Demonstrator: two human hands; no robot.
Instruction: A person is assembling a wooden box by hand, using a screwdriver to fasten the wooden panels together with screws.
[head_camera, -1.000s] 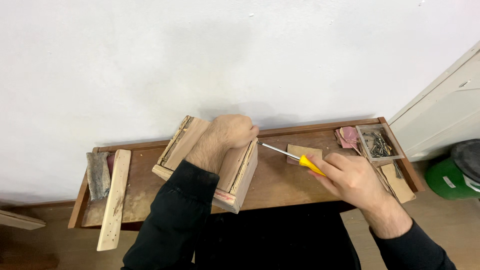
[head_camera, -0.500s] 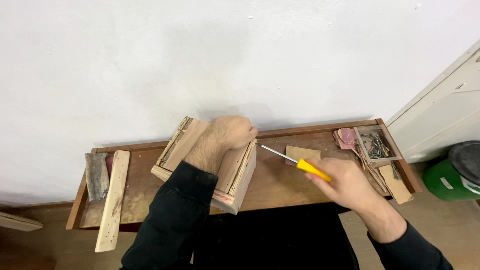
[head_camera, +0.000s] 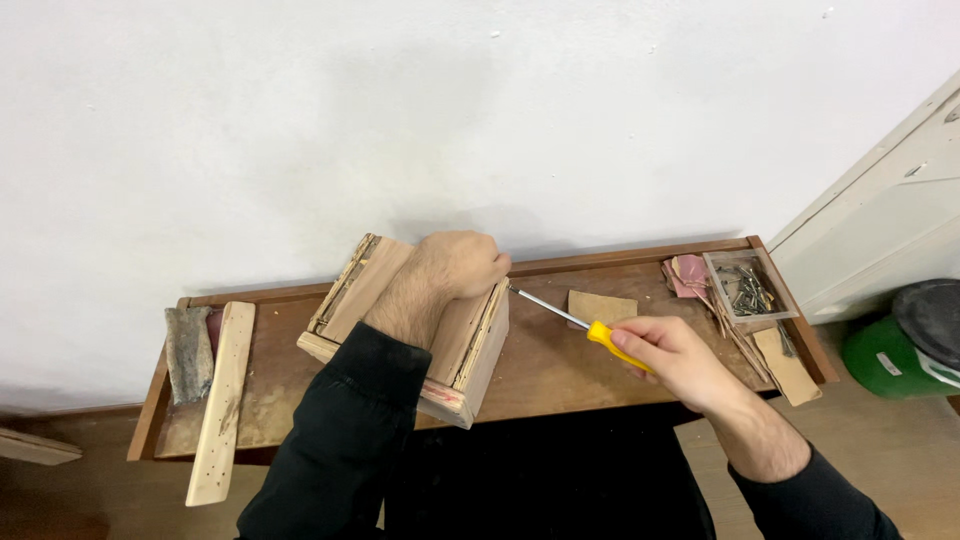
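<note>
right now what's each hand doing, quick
Left hand: closed over the far top edge of the wooden box, holding it.
Right hand: closed on the yellow-handled screwdriver, tip at the box.

Both arms wear long black cloth sleeves that stop just behind the wrists. The left hand (head_camera: 462, 263) and the right hand (head_camera: 668, 358) are bare, with no gloves, rings or watch.
</note>
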